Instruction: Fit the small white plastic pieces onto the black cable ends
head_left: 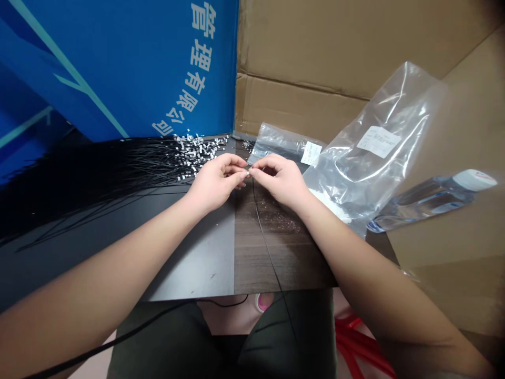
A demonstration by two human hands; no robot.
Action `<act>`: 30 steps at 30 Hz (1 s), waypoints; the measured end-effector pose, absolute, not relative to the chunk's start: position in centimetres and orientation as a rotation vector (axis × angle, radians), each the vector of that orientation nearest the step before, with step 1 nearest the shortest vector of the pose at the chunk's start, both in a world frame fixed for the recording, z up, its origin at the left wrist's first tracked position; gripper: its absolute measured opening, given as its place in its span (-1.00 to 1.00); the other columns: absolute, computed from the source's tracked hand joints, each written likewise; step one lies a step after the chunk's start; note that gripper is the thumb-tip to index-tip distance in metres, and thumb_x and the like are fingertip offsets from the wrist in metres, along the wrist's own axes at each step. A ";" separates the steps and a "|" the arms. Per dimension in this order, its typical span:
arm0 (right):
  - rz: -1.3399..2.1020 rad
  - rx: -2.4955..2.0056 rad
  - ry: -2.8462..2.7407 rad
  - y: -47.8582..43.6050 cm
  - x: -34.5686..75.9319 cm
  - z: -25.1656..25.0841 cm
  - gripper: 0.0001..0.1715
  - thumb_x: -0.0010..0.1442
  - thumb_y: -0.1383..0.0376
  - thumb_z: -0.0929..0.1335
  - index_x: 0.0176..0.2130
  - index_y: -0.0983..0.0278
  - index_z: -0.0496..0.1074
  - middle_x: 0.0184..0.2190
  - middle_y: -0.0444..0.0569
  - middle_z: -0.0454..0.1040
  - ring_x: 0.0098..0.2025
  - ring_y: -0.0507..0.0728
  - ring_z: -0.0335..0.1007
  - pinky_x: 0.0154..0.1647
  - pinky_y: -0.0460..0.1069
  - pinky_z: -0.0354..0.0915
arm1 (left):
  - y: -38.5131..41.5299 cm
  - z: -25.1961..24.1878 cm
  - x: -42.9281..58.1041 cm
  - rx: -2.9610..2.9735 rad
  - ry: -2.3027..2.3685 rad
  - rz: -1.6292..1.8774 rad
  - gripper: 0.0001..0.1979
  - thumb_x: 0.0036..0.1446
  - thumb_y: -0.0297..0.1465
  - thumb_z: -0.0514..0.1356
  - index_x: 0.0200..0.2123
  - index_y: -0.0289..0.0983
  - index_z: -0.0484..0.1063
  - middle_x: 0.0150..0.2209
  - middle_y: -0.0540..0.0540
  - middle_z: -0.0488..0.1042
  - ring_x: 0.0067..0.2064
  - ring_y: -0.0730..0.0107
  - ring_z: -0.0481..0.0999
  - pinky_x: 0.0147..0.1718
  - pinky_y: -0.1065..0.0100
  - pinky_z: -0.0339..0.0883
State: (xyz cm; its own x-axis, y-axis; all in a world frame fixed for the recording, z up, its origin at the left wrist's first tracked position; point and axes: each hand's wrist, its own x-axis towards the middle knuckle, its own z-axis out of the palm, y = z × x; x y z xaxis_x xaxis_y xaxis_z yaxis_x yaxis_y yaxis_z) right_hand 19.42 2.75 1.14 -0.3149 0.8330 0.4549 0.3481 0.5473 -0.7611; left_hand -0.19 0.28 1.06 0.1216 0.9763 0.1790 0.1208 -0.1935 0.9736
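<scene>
The left hand (215,181) pinched a small white piece (248,172) between thumb and fingers, and just beside it the right hand (281,180) closed thumb and forefinger on a thin black wire (259,215), which ran down across the brown tabletop (250,258) and over its edge. White characters on the blue panel (138,63) read 管理有限公司; the print on the clear bags' (406,100) white labels (379,141) was too small to read.

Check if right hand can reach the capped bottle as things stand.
Probably not: the right hand seems busy pinching the black cable, and the large clear plastic bag lies between hand and capped bottle.
</scene>
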 end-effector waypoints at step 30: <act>0.703 -0.919 -1.908 2.6 19.5 1.3 -0.88 0.26 0.20 0.47 -0.31 0.16 0.61 -0.24 -0.06 0.60 -0.20 0.17 0.44 -0.11 0.11 0.31 | 0.2 1.0 -0.2 1.321 1.091 1.216 -0.73 0.11 -0.41 0.48 -0.19 -0.30 0.48 -0.34 -0.05 0.57 -0.41 0.44 0.56 -0.34 0.34 0.50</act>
